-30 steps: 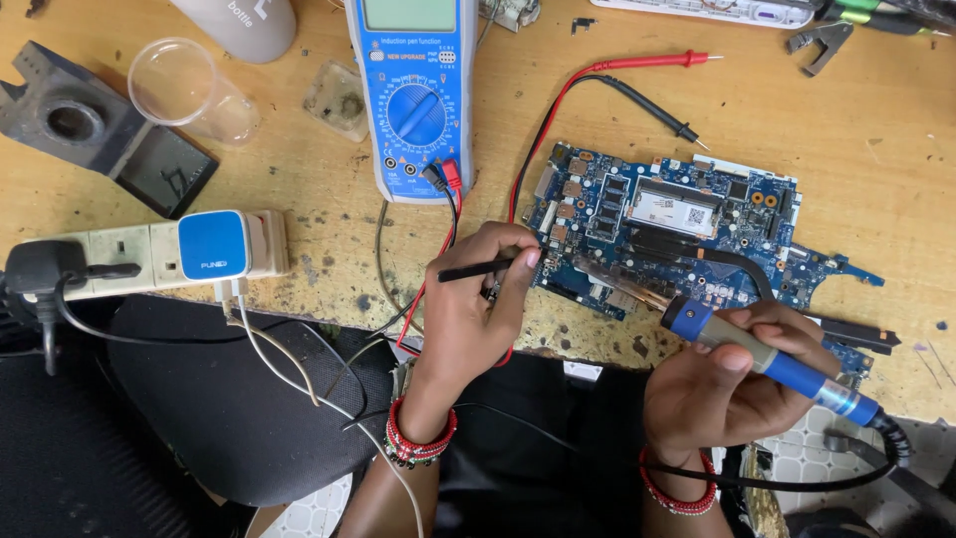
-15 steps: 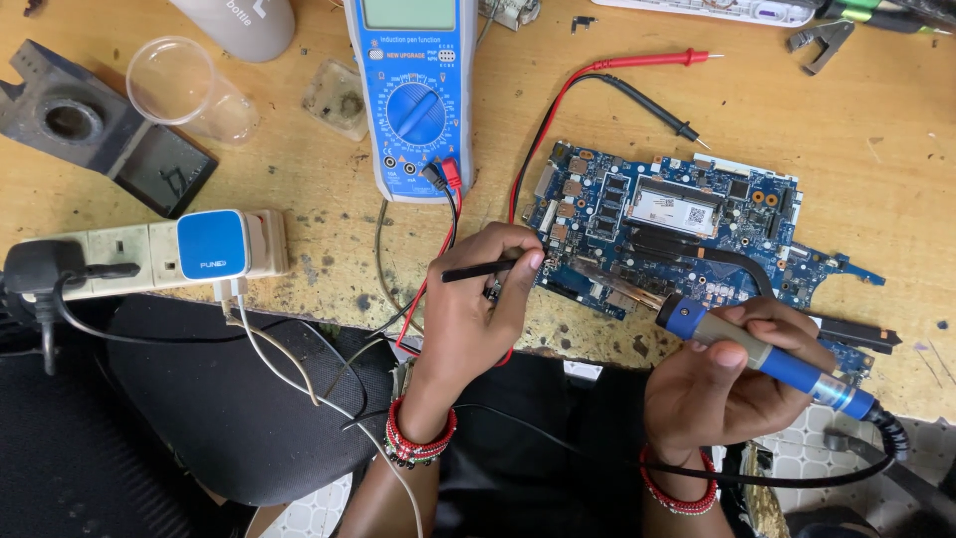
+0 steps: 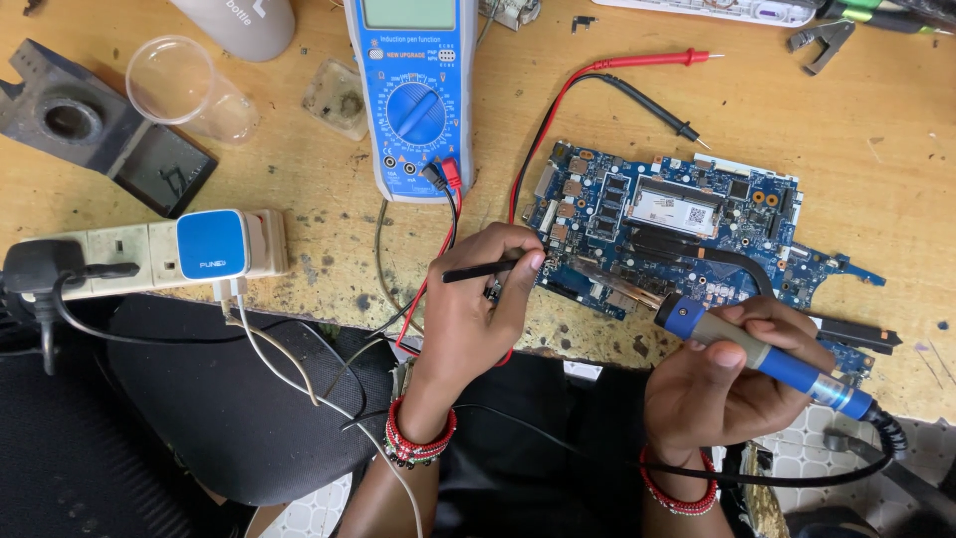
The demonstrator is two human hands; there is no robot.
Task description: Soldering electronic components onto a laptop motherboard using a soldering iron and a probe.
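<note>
Left hand (image 3: pixel 476 304): curled, a thin black tool (image 3: pixel 483 269) being pinched at the circuit board (image 3: pixel 687 234) edge.
Right hand (image 3: pixel 732 374): a blue soldering iron (image 3: pixel 762 357) being grasped, tip angled onto the board.

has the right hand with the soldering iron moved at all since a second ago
No. The right hand holds the soldering iron at the same spot over the circuit board's lower edge.
</note>
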